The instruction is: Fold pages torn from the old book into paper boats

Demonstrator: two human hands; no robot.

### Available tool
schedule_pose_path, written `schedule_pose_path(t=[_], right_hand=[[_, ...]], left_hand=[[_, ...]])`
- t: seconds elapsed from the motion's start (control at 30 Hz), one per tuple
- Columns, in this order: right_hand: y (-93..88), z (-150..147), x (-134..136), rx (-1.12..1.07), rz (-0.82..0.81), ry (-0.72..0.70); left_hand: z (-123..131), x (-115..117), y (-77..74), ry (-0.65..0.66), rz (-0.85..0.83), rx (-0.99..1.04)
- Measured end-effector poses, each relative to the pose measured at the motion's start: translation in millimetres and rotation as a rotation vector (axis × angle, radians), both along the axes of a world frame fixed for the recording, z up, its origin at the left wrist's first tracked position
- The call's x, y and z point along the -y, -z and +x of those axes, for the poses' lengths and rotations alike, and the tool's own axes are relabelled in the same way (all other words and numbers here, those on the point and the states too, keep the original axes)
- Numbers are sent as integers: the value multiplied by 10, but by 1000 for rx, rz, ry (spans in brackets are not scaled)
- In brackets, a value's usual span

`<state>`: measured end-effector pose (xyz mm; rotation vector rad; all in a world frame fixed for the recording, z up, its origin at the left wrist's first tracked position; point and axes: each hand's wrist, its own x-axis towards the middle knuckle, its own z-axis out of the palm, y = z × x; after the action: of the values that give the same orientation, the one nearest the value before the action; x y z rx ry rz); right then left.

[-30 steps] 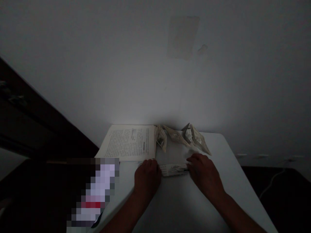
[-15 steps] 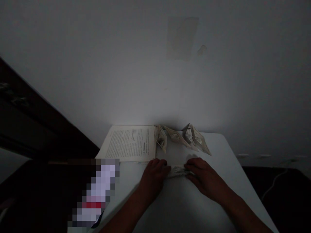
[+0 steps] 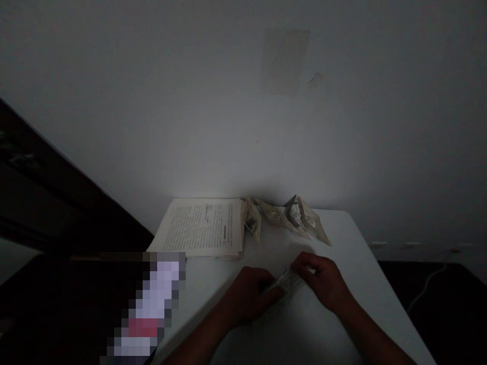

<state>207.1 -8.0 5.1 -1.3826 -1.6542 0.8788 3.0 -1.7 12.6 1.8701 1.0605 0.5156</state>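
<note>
Wall (image 3: 160,106) rises behind a white desk (image 3: 353,248) whose far edge lies close against it. A stack of printed pages (image 3: 203,228) lies flat at the desk's far left corner, likely so the sheets stay tidy and within reach. Nearer the middle, the left hand (image 3: 253,294) grips one end of a folded paper (image 3: 289,284) between thumb and fingers, while the right hand's (image 3: 319,276) fingers pinch its other end, probably to keep it steady and shape its creases. That paper sits tilted between the hands, over the desk's middle. Beyond it, folded paper shapes (image 3: 274,215) line the back beside the pages, perhaps set there to leave working room. They have hollow middles, like small boats; the dimness hides whether anything lies inside.
</note>
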Motion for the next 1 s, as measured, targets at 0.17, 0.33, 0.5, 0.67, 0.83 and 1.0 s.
schedule_pose_path(t=[0.17,0.33,0.5,0.67,0.83,1.0], right_hand=[[36,-85,3,-428,-189,-35],[-23,-160,43,-389,-227,-125],[-20,-109,47,-340,-156,8],[6,-101,52,-363,-176,-8],[6,-128,63,-371,-212,-14],[31,-154,83,-407,-270,21]], left_hand=[[22,-65,-47,-220,-179,225],[156,-128,-113,-268,-195,338],[264,-213,-82,-194,-158,310],[236,-226,53,-152,-220,356],[175,-208,126,-127,-239,337],[177,-197,128,-120,-258,359]])
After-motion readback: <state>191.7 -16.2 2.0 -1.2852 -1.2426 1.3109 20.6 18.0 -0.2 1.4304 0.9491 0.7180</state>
